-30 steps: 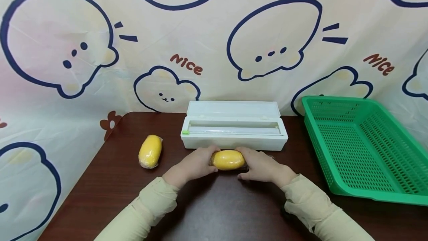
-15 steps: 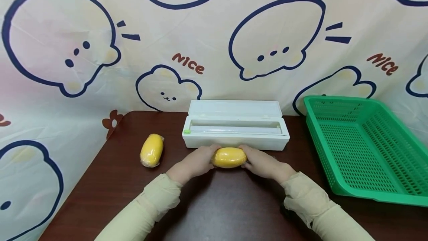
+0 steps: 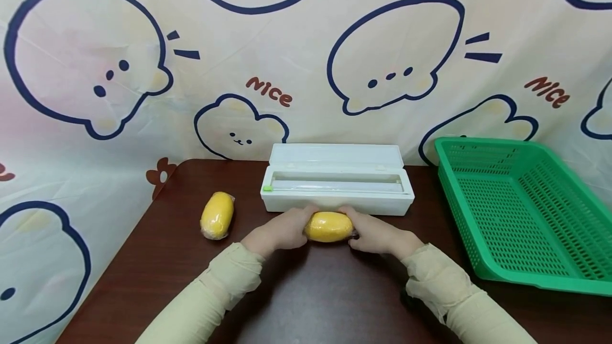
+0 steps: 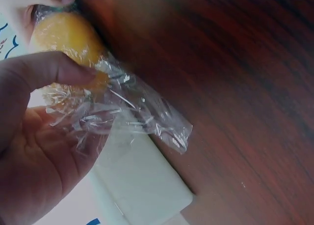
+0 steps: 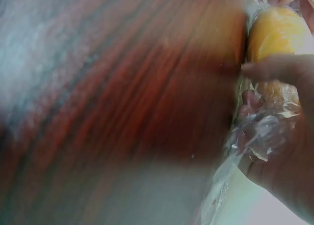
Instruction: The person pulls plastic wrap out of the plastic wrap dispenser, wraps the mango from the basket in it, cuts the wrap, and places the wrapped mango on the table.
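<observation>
A yellow oval piece [image 3: 329, 227], wrapped in clear cling film, lies crosswise between both hands near the middle of the table. My left hand [image 3: 290, 229] grips its left end, and loose film [image 4: 167, 126] trails past the thumb in the left wrist view. At the opposite end my right hand [image 3: 376, 232] holds the piece, thumb toward me, with crumpled film [image 5: 267, 131] against the palm in the right wrist view. Directly behind stands a white cling film dispenser [image 3: 337, 205], lid raised, a film roll [image 3: 334, 186] inside and a green slider [image 3: 268, 188] at its left.
A second yellow oval piece [image 3: 217, 215] wrapped in film lies on the dark brown table [image 3: 167, 264] at the left. The green plastic basket [image 3: 502, 275] stands at the right. A cartoon-print cloth [image 3: 306, 57] hangs behind the table.
Both hands have drawn in around the ends of the yellow piece, the right thumb and fingers closing up on it. The piece rose a little, then dipped slightly.
</observation>
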`<move>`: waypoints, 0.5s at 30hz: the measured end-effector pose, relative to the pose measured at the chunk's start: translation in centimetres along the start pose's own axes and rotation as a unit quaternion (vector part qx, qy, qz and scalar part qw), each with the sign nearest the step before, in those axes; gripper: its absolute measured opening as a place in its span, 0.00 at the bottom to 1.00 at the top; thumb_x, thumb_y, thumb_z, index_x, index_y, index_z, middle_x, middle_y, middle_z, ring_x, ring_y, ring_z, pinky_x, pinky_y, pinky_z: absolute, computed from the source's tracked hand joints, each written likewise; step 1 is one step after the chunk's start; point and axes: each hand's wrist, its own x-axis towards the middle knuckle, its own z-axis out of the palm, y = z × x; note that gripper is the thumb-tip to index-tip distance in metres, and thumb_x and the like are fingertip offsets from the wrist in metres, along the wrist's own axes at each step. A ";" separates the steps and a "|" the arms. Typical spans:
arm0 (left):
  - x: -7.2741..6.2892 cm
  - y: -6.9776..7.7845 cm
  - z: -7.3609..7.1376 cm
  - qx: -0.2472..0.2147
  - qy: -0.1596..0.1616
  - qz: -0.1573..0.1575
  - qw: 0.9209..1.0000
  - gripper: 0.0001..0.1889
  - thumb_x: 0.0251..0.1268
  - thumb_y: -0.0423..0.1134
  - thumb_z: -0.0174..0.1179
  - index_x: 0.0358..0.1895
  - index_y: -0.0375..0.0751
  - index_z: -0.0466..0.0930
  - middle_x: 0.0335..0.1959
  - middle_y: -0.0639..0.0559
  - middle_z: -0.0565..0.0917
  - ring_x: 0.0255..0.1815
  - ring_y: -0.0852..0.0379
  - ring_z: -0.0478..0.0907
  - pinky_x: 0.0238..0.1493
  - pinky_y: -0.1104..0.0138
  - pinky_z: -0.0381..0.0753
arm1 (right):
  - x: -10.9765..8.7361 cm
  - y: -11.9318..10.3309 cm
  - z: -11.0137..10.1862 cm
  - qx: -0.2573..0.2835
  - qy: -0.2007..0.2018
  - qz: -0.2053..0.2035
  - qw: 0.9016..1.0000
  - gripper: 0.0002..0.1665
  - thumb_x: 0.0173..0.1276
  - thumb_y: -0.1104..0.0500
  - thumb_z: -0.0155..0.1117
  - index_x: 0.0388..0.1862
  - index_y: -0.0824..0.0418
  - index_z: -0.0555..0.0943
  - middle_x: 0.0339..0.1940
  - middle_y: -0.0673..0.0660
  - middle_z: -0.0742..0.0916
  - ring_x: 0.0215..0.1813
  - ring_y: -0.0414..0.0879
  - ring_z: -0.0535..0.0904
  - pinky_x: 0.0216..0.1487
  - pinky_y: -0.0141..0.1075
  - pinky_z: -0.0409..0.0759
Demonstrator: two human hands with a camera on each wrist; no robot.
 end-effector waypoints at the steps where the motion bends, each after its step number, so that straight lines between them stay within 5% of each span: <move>1: 0.0 0.0 0.0 -0.005 -0.008 -0.004 1.000 0.33 0.54 0.20 0.66 0.66 0.32 0.68 0.45 0.42 0.82 0.43 0.49 0.77 0.50 0.55 0.77 | 0.0 0.0 0.0 0.004 -0.002 0.003 1.000 0.44 0.62 0.70 0.71 0.74 0.64 0.61 0.62 0.63 0.80 0.59 0.52 0.77 0.61 0.50 0.74; 7: -0.4 0.0 -0.4 -0.056 -0.046 -0.024 0.997 0.34 0.55 0.23 0.65 0.68 0.34 0.67 0.45 0.47 0.81 0.41 0.53 0.75 0.49 0.57 0.75 | -0.2 -0.2 -0.1 -0.003 0.006 0.009 1.000 0.42 0.59 0.64 0.79 0.69 0.61 0.68 0.54 0.57 0.84 0.52 0.47 0.80 0.56 0.47 0.78; 15: -1.0 0.1 -0.5 -0.112 -0.040 0.007 0.993 0.36 0.59 0.29 0.64 0.72 0.34 0.63 0.53 0.47 0.79 0.46 0.54 0.75 0.53 0.58 0.74 | -0.4 -0.6 -0.7 0.030 0.007 0.010 0.999 0.30 0.58 0.67 0.74 0.58 0.64 0.74 0.40 0.50 0.84 0.37 0.41 0.77 0.42 0.37 0.78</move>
